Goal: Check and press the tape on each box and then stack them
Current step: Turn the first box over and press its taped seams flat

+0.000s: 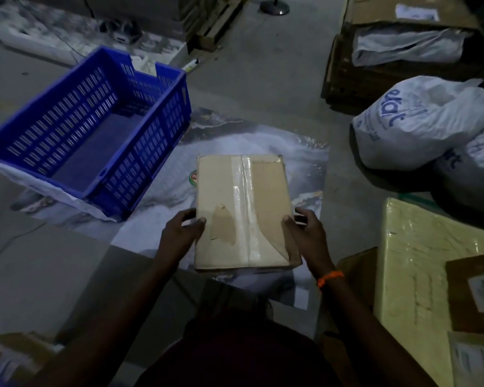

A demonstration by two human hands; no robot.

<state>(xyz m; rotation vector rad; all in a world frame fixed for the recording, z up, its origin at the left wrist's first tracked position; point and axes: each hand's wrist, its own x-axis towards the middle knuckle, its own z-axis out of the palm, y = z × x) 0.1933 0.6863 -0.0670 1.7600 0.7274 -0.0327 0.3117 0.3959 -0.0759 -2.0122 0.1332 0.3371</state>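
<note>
A brown cardboard box (268, 196) sits in front of me over a printed sheet on the floor. A strip of clear tape (245, 208) runs down the middle of its top, and a torn patch shows near its left side. My left hand (182, 233) grips the box's near left edge, thumb on the top face. My right hand (305, 233), with an orange band on the wrist, grips the near right edge. Whether the box rests on the floor or is slightly lifted is unclear.
A blue slotted plastic crate (101, 174) stands to the left. White printed sacks (419, 121) lie at the right. A plastic-wrapped yellowish package (419, 261) with smaller labelled boxes (478, 294) on it is near right. Large cartons (403, 51) stand far right.
</note>
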